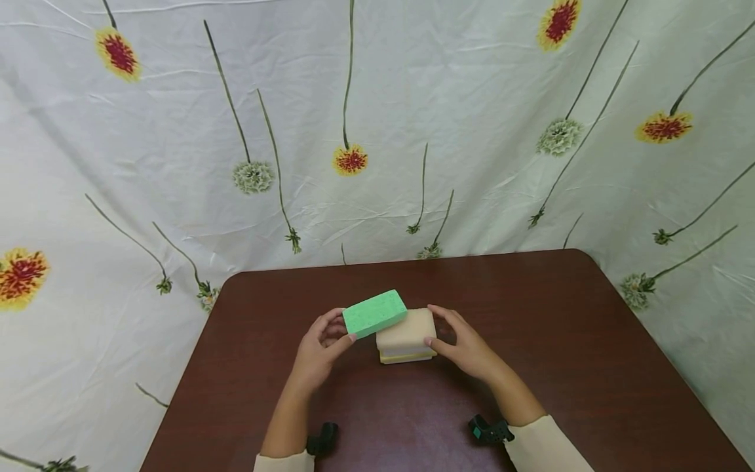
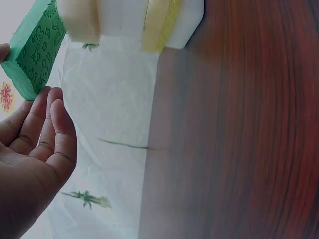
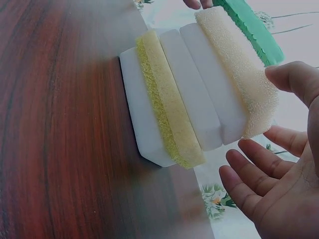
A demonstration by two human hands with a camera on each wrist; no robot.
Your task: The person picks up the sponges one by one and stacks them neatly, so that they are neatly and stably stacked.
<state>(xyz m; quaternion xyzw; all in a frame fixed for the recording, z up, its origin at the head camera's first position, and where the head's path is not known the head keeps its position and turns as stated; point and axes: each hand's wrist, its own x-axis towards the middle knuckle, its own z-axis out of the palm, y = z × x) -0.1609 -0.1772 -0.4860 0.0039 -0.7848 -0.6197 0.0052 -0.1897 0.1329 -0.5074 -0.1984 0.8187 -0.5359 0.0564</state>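
My left hand (image 1: 316, 354) pinches the left end of a green sponge (image 1: 375, 314) between thumb and fingers. The sponge slants over the top of a stack, and patterns mark one face of it in the left wrist view. A porous cream sponge (image 1: 404, 330) lies uppermost in that stack. Below it, in the right wrist view, come two white blocks (image 3: 188, 89), a yellow sponge (image 3: 174, 107) and a white bottom block (image 3: 142, 109). My right hand (image 1: 468, 349) holds the cream sponge's right end, thumb at one corner and fingertips at the other.
The stack stands on a dark reddish-brown table (image 1: 283, 295) with rounded far corners. Behind the table hangs a white cloth (image 1: 472, 98) printed with flowers. Dark bands (image 1: 491, 431) circle both wrists.
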